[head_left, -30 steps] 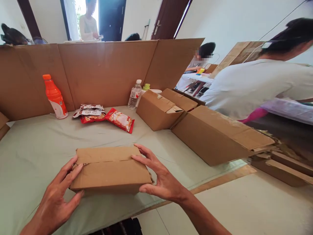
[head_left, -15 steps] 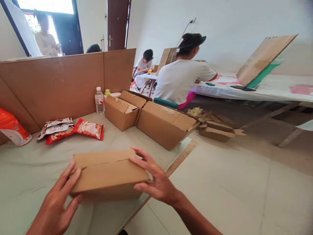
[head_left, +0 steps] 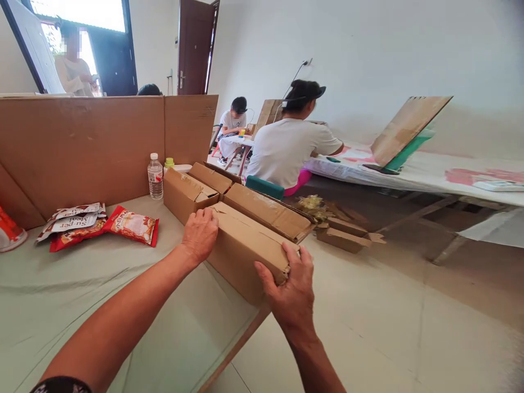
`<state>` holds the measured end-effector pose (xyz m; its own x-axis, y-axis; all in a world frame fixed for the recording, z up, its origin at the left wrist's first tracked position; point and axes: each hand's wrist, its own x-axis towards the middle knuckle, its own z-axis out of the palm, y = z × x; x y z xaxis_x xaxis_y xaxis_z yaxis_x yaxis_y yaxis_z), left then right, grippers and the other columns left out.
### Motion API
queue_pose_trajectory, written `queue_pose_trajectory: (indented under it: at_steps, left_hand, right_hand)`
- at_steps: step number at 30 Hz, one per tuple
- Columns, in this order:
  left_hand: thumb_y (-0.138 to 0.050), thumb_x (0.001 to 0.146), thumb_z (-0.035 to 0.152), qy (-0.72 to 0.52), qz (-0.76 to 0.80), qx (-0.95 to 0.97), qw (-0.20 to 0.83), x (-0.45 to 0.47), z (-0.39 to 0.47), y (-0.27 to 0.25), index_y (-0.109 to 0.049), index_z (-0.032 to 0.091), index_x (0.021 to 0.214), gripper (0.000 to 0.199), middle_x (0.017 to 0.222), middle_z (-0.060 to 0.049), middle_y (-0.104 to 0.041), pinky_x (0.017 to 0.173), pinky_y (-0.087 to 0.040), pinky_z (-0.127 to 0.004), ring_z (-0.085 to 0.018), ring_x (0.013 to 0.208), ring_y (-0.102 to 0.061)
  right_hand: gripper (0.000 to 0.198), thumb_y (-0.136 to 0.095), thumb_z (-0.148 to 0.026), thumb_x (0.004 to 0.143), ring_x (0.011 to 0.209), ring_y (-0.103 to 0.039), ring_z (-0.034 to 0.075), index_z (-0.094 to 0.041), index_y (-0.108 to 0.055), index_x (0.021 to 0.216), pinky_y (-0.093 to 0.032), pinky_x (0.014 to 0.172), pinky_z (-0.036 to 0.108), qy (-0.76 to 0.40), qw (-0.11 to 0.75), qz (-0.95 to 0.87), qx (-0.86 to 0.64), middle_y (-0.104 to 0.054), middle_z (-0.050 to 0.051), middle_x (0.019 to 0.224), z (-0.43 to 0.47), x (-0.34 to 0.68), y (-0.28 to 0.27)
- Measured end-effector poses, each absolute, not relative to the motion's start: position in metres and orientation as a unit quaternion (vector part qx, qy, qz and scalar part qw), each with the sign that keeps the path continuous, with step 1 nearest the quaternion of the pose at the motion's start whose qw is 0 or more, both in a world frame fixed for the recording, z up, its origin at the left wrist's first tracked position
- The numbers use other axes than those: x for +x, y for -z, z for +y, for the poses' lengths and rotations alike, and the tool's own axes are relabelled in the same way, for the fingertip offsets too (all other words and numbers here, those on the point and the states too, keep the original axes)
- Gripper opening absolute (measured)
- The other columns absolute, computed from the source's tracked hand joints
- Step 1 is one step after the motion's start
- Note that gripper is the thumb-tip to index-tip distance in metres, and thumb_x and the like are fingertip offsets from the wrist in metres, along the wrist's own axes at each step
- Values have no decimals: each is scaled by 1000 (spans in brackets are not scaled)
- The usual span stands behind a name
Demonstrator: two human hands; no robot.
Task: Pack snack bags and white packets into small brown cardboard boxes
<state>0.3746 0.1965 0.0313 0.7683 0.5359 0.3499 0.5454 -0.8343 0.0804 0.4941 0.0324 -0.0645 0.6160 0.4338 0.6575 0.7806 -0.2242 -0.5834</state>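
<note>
A long closed cardboard box (head_left: 241,254) is between my two hands, at the right edge of the table (head_left: 180,333). My left hand (head_left: 201,233) grips its far left end with bent fingers. At the near right end, my right hand (head_left: 292,284) has its fingers over the top and the thumb on the side facing me. Right behind this box lies another long cardboard box (head_left: 270,210), and a shorter cardboard box (head_left: 186,191) sits to its left. Whether the held box rests fully on the table is hard to tell.
Snack packets (head_left: 131,225) lie left of my arm, with a water bottle (head_left: 155,176) behind. An upright cardboard panel (head_left: 82,147) borders the table's back. On the floor at right is an open carton (head_left: 341,237). A seated person (head_left: 278,147) is beyond the boxes.
Both hands have carried the box from the table's front area to the right and away from me, turning it alongside the other long box. The camera view has shifted slightly right.
</note>
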Motion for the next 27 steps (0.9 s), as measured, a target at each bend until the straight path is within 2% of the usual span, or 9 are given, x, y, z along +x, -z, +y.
queue_pose_trajectory:
  at_steps: [3, 6, 10, 12, 14, 18, 22, 25, 27]
  left_hand:
    - [-65, 95, 28, 170, -283, -944, -3, 379, 205, -23, -54, 19, 137, 44, 142, -11, -55, 100, -53, -52, -29, 123, -59]
    - [-63, 92, 16, 153, -272, -950, -30, 366, 210, -11, -39, 18, 150, 62, 160, -17, -37, 107, -49, -50, -30, 132, -54]
    - [-65, 81, 8, 118, -284, -949, -63, 329, 201, 19, -27, 14, 156, 84, 168, -24, -19, 111, -47, -42, -31, 141, -48]
    - [-69, 79, 13, 95, -294, -948, -72, 301, 192, 37, -36, 13, 152, 80, 166, -25, -25, 113, -46, -46, -33, 142, -47]
    - [-70, 82, 19, 78, -304, -946, -76, 267, 180, 51, -50, 13, 142, 64, 160, -23, -39, 114, -44, -48, -34, 142, -48]
    - [-60, 92, 27, 82, -336, -936, -67, 179, 156, 68, -60, 20, 134, 43, 151, -15, -54, 118, -40, -49, -29, 142, -47]
    - [-52, 97, 29, 109, -391, -913, -46, 87, 132, 83, -56, 23, 141, 45, 154, -12, -52, 117, -40, -54, -29, 144, -46]
    - [-47, 100, 32, 128, -431, -893, -25, 39, 108, 95, -55, 22, 143, 46, 155, -13, -50, 116, -41, -59, -32, 144, -46]
    - [-48, 99, 33, 133, -447, -884, -5, 22, 89, 101, -54, 23, 144, 47, 155, -13, -51, 114, -43, -60, -32, 143, -47]
  right_hand:
    - [72, -55, -57, 95, 150, -29, 40, -20, -38, 153, -35, 113, 63, 170, 494, -387, -760, -31, 24, 159, 48, 493, 66]
    - [85, -57, -63, 91, 152, -24, 41, -16, -30, 157, -34, 115, 63, 131, 522, -387, -748, -25, 25, 163, 49, 490, 71]
    - [97, -56, -63, 91, 143, -44, 37, -15, -10, 162, -48, 105, 55, -30, 578, -357, -734, -34, 26, 159, 29, 480, 100]
    - [95, -53, -64, 91, 137, -51, 39, -12, -18, 161, -50, 104, 57, -73, 550, -355, -752, -42, 27, 154, 12, 474, 123]
    - [87, -52, -67, 89, 135, -52, 42, -9, -38, 153, -48, 105, 61, -39, 497, -384, -777, -50, 26, 149, -7, 469, 144]
    - [44, -53, -54, 94, 111, -69, 37, -22, -69, 118, -58, 90, 56, 36, 436, -518, -735, -72, 16, 123, -37, 453, 158]
    - [23, -52, -32, 98, 97, -74, 28, -27, -73, 106, -61, 83, 45, 18, 423, -670, -610, -77, 8, 107, -21, 419, 135]
    - [28, -52, -33, 97, 112, -69, 29, -25, -69, 118, -58, 93, 48, 29, 399, -723, -563, -72, 9, 123, 40, 391, 108]
    - [45, -56, -38, 93, 127, -60, 33, -24, -60, 136, -51, 103, 53, 34, 360, -753, -550, -63, 12, 140, 100, 374, 90]
